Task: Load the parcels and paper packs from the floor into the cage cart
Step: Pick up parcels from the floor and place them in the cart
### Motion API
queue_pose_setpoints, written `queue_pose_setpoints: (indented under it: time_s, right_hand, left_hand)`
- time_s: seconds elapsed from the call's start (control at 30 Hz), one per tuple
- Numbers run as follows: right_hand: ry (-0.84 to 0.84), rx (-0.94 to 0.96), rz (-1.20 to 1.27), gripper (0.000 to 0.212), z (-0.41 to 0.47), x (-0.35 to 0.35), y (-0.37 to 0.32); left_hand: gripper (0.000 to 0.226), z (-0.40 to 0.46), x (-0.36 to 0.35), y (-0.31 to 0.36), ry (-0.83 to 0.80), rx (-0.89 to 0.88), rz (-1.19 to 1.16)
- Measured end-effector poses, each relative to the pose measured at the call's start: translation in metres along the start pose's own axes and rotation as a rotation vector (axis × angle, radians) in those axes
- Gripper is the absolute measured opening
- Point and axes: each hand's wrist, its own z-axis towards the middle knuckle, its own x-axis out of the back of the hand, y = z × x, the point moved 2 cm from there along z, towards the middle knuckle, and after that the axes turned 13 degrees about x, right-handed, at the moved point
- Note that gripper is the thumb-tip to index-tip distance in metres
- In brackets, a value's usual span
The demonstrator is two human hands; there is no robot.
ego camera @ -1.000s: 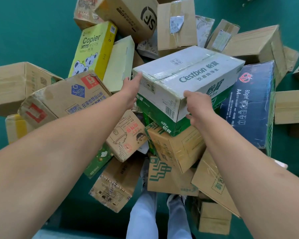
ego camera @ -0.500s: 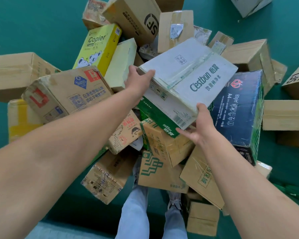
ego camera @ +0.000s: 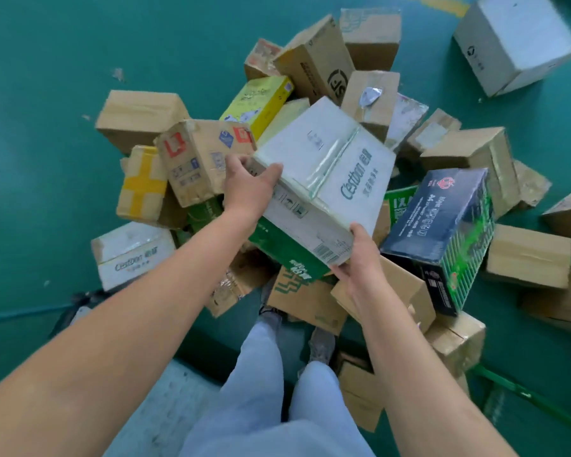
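Compared with a second ago, the white Cestbon box [ego camera: 327, 179] has come up off the heap and tipped, its near-right corner dropping toward the person while the far end rises, and the whole pile looks further below the camera now.

Left hand [ego camera: 249, 189] grips the box's left corner, thumb hooked over the top edge and fingers wrapped out of sight behind it. Right hand [ego camera: 356, 258] cups the low near corner from underneath, fingers curled under the bottom edge by the barcode. Opposite corners, one high and one low: my guess is that's how you keep a bulky carton from slipping while you swing it round.

Everything else sits relative to that box. Right of it leans a dark blue A4 paper pack [ego camera: 442, 219], very close, so that side looks tight. Under it are a green-printed carton [ego camera: 290, 258] and more brown ones. Left of it stands a taped brown box [ego camera: 198, 159], touching or nearly so at the left hand. Beyond it are a yellow copier-paper pack [ego camera: 261, 97] and an SF-marked carton [ego camera: 317, 61].

Open room looks best straight up and back toward the person's legs [ego camera: 264, 374]. Green floor [ego camera: 47, 94] further left is bare. No cage cart is in view, so I can't tell which way the box has to travel.
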Motion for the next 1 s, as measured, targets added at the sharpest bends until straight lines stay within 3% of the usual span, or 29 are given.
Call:
queue_pose_setpoints:
  time_s: [0.1, 0.27, 0.5, 0.67, 0.77, 1.0]
  right_hand:
    - [-0.114, 0.035, -0.150, 0.043, -0.053, 0.010, -0.004]
    - [-0.304, 0.133, -0.466, 0.036, -0.121, 0.002, -0.032]
    - [-0.524, 0.459, -1.177, 0.056, -0.195, -0.059, -0.050]
    - [-0.673, 0.652, -1.550, 0.067, -0.241, -0.105, -0.031]
    - [-0.762, 0.659, -1.654, 0.069, -0.270, -0.131, -0.007]
    - [-0.986, 0.689, -1.743, 0.080, -0.323, -0.182, 0.056]
  left_hand:
    - [0.050, -0.062, 0.045, -0.022, 0.117, 0.051, -0.071]
    - [0.070, -0.142, 0.117, -0.068, 0.265, 0.161, -0.162]
    - [0.095, -0.226, 0.194, -0.157, 0.338, 0.333, -0.455]
    - [0.064, -0.266, 0.232, -0.209, 0.395, 0.436, -0.569]
    - [0.056, -0.296, 0.255, -0.238, 0.441, 0.515, -0.592]
    - [0.061, -0.343, 0.298, -0.301, 0.540, 0.622, -0.733]
